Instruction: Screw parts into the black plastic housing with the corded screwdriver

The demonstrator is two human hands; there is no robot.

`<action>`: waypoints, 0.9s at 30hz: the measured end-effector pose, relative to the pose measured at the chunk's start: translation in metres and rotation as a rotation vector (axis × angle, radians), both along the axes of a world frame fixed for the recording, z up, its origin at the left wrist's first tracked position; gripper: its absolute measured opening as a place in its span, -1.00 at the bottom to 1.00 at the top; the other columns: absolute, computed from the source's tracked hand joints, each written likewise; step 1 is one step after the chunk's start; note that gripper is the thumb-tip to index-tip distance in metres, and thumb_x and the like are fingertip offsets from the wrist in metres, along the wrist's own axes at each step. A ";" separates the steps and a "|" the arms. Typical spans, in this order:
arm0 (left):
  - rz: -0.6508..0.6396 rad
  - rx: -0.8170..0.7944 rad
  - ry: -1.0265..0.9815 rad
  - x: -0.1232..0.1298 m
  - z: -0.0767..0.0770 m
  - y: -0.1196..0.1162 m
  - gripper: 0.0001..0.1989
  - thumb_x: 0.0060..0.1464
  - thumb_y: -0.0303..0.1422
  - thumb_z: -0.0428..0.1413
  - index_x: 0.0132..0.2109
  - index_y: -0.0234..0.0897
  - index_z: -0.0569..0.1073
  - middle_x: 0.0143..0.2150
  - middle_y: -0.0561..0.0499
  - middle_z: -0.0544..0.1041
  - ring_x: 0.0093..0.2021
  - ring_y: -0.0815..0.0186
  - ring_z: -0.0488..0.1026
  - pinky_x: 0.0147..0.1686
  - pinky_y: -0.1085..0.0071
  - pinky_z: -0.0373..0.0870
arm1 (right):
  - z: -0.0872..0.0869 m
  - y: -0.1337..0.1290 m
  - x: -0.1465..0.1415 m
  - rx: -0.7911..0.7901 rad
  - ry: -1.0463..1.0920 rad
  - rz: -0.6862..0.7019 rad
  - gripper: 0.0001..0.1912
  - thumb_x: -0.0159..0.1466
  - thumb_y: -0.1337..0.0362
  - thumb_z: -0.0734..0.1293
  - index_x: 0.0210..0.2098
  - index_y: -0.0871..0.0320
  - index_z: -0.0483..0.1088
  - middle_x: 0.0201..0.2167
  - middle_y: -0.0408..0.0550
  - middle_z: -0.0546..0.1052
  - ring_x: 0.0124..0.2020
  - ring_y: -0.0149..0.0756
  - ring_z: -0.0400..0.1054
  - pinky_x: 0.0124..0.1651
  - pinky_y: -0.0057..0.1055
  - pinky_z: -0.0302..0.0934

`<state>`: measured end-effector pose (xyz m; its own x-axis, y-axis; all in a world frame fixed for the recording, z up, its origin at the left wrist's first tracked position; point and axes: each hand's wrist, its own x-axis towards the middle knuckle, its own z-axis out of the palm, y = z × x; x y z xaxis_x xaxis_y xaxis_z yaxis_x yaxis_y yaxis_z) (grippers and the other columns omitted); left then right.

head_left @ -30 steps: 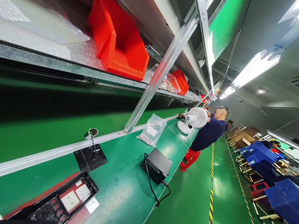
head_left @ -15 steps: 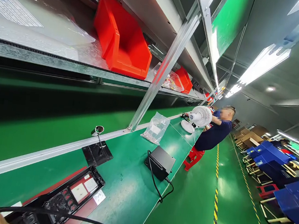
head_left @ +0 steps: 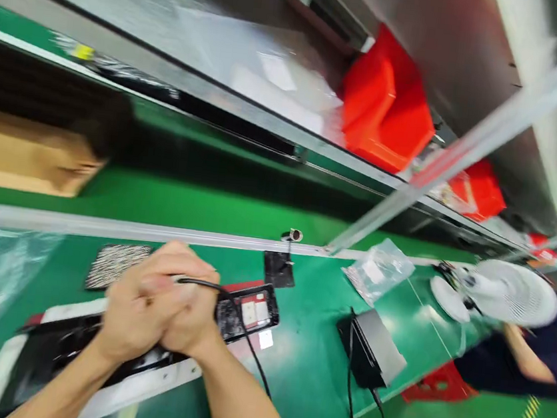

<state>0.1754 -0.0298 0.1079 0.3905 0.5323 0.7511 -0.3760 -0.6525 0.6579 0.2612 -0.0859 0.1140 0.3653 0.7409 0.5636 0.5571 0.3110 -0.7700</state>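
My left hand (head_left: 139, 307) and my right hand (head_left: 193, 313) are closed together, fingers wrapped around each other, above a long black housing (head_left: 62, 345) with white edges. A black cable (head_left: 244, 329) comes out at the top of the hands and runs down to the right. Whatever lies inside the grip is hidden. Beyond the hands, the housing's far end (head_left: 254, 310) shows pale rectangular parts over a red surface. A dark tray of small pieces (head_left: 116, 265) lies behind the left hand.
On the green table (head_left: 295, 365) are a black box with a cable (head_left: 371, 347), a clear bag (head_left: 379, 271), a small stand on a black plate (head_left: 279, 269) and a white fan (head_left: 510, 292). A person (head_left: 518, 357) sits beyond. Red bins (head_left: 385, 107) stand on the shelf above.
The view has swung left and down. Both hands and forearms now show, where only part of a hand and an arm showed at the lower edge. Bench items appear farther right.
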 end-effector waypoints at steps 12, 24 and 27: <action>-0.128 -0.134 -0.043 0.010 0.005 -0.004 -0.50 0.64 0.10 0.22 -0.07 -0.22 0.75 -0.21 -0.06 0.68 -0.19 0.18 0.58 -0.14 0.24 0.54 | -0.017 -0.001 -0.002 0.103 0.220 0.029 -0.38 0.60 -0.17 0.32 -0.49 0.04 0.28 -0.48 -0.23 0.19 -0.44 -0.35 0.05 -0.36 -0.33 0.14; -0.190 -0.158 -0.022 0.010 0.010 0.000 -0.48 0.62 0.12 0.21 -0.09 -0.24 0.71 -0.17 -0.09 0.74 -0.17 0.15 0.54 -0.08 0.18 0.54 | -0.012 0.000 -0.001 0.075 0.204 -0.025 -0.25 0.59 -0.34 0.27 -0.55 0.00 0.12 -0.50 -0.27 0.07 -0.47 -0.38 0.03 -0.38 -0.34 0.13; -0.198 -0.168 -0.030 0.013 0.010 0.000 -0.43 0.61 0.18 0.20 -0.12 -0.24 0.69 -0.18 -0.09 0.71 -0.17 0.16 0.54 -0.08 0.19 0.52 | -0.010 0.000 -0.001 0.077 0.200 -0.033 -0.27 0.60 -0.31 0.28 -0.53 0.01 0.17 -0.51 -0.27 0.09 -0.48 -0.38 0.03 -0.38 -0.34 0.16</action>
